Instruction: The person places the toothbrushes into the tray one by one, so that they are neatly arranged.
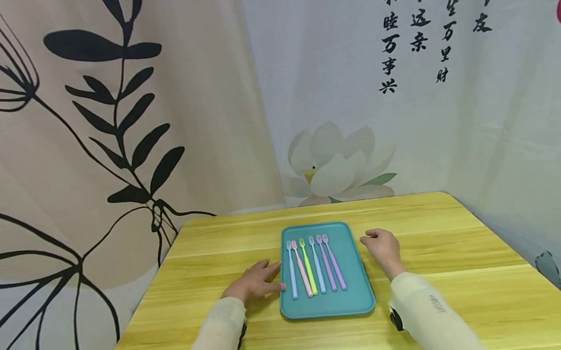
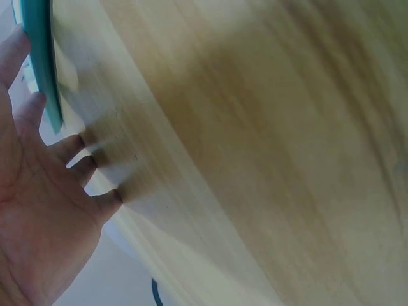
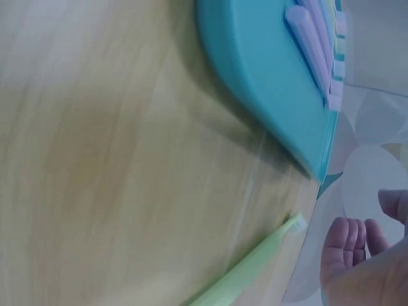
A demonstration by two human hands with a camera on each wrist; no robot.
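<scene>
A teal tray point(image 1: 327, 308) lies on the table with several toothbrushes side by side: blue, pink point(image 1: 302, 270), green point(image 1: 308, 267) and purple point(image 1: 334, 262). Fingers spread, my left hand point(image 1: 255, 281) rests at the tray's left edge, its thumb and fingertips at the rim. To the right of the tray is my right hand point(image 1: 383, 249), its fingers loosely bent and holding nothing. In the right wrist view, a light green toothbrush point(image 3: 255, 262) lies on the table near the right hand; in the head view the hand and sleeve hide it.
The yellow wooden table point(image 1: 458, 250) extends around the tray. Behind it hangs a printed cloth point(image 1: 219, 120) with plants, a flower and writing.
</scene>
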